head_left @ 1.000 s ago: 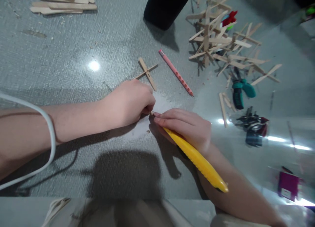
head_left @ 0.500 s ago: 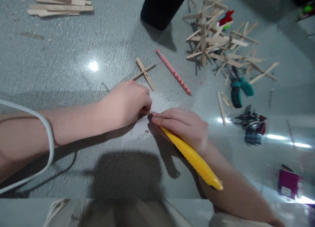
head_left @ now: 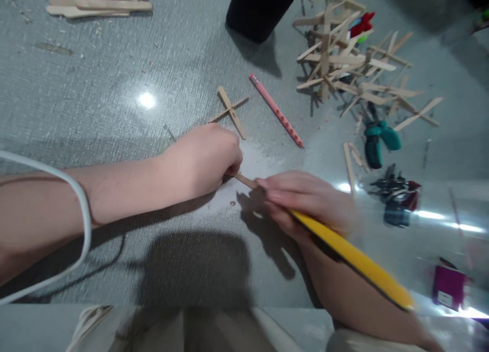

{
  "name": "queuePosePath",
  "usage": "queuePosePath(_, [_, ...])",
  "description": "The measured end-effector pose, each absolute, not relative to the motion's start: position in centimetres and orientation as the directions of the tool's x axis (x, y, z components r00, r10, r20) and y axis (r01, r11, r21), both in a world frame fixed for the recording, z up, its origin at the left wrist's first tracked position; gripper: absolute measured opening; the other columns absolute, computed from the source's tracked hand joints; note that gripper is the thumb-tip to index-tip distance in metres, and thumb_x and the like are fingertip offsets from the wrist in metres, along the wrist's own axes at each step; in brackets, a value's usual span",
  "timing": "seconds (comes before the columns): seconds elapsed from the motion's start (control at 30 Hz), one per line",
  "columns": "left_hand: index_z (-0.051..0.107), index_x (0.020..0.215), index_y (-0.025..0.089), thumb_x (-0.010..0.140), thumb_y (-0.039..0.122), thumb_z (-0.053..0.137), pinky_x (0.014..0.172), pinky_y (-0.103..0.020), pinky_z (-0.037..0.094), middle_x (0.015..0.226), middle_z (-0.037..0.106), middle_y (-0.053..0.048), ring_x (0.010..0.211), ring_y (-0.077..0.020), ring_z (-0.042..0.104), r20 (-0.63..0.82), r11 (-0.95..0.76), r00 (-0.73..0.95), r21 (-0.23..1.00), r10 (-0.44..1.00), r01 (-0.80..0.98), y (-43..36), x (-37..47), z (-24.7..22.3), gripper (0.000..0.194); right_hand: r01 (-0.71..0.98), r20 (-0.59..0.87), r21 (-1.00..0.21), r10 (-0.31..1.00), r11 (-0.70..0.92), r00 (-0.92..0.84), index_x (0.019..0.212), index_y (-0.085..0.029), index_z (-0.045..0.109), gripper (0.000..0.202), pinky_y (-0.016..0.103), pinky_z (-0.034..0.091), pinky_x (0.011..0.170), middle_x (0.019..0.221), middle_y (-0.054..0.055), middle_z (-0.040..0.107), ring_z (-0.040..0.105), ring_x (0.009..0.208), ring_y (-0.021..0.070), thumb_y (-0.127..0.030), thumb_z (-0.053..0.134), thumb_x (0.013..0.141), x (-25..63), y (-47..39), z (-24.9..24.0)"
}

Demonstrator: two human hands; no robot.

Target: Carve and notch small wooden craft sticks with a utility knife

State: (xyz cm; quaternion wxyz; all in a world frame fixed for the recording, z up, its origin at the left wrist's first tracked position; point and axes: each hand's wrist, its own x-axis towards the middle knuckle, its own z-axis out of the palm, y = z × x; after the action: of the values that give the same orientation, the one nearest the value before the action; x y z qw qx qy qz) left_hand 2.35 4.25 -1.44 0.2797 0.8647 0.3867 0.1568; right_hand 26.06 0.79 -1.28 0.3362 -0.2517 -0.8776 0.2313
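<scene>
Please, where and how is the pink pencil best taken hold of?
Probably at the middle of the shaft, pinched across its width from above, coming from the near right side. The pencil lies flat and slanted, slim and straight, so its long sides suit a fingertip pinch; its pointed end is the one nearer the right hand.

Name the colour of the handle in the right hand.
The handle is yellow with black along one edge, shown in the head view.

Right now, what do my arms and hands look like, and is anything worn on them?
Your left hand and right hand are gloveless, with no rings or watch in sight. Your forearms show no sleeves. A white cable curves across the left forearm in view.
</scene>
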Motion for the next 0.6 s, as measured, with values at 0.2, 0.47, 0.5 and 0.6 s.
queuePosePath(0.2, [0.083,0.084,0.021,0.085,0.002,0.064,0.076,-0.026,0.052,0.091,0.078,-0.001,0.082,-0.0161,0.07,-0.032,-0.518,0.655,0.585,0.755,0.624,4.3,2.3,-1.3,0.026,0.347,0.454,-0.593,0.657,0.727,-0.602,0.113,-0.031,0.071,0.028,0.033,0.065,0.064,0.082,-0.001,0.078,0.077,0.072,0.0188,-0.013,0.074,0.092,25.9,0.7,-1.4])
queuePosePath(0.47, [0.083,0.086,0.019,0.092,0.01,0.064,0.076,-0.026,0.052,0.09,0.077,-0.002,0.082,-0.0159,0.07,-0.019,-0.526,0.661,0.589,0.751,0.614,4.5,2.3,-1.4,0.021,0.365,0.386,-0.636,0.69,0.68,-0.613,0.114,-0.037,0.07,0.031,0.037,0.066,0.064,0.084,-0.002,0.08,0.078,0.074,0.0214,-0.014,0.072,0.093,25.6,1.1,-2.1])
queuePosePath(0.5, [0.083,0.087,0.019,0.092,0.011,0.064,0.076,-0.026,0.052,0.09,0.077,-0.002,0.082,-0.016,0.07,-0.022,-0.527,0.662,0.586,0.749,0.616,4.5,2.2,-1.4,0.022,0.354,0.381,-0.641,0.683,0.681,-0.623,0.114,-0.038,0.07,0.03,0.038,0.066,0.064,0.084,-0.002,0.08,0.079,0.074,0.0218,-0.015,0.072,0.094,25.6,1.2,-2.1])
queuePosePath(0.6, [0.083,0.086,0.02,0.092,0.011,0.064,0.076,-0.026,0.052,0.09,0.077,-0.002,0.082,-0.0155,0.07,-0.009,-0.538,0.666,0.582,0.746,0.61,4.5,2.2,-1.4,0.021,0.334,0.391,-0.634,0.662,0.698,-0.639,0.113,-0.037,0.07,0.029,0.036,0.066,0.064,0.084,-0.002,0.08,0.079,0.074,0.0212,-0.015,0.071,0.095,25.6,1.4,-2.0])
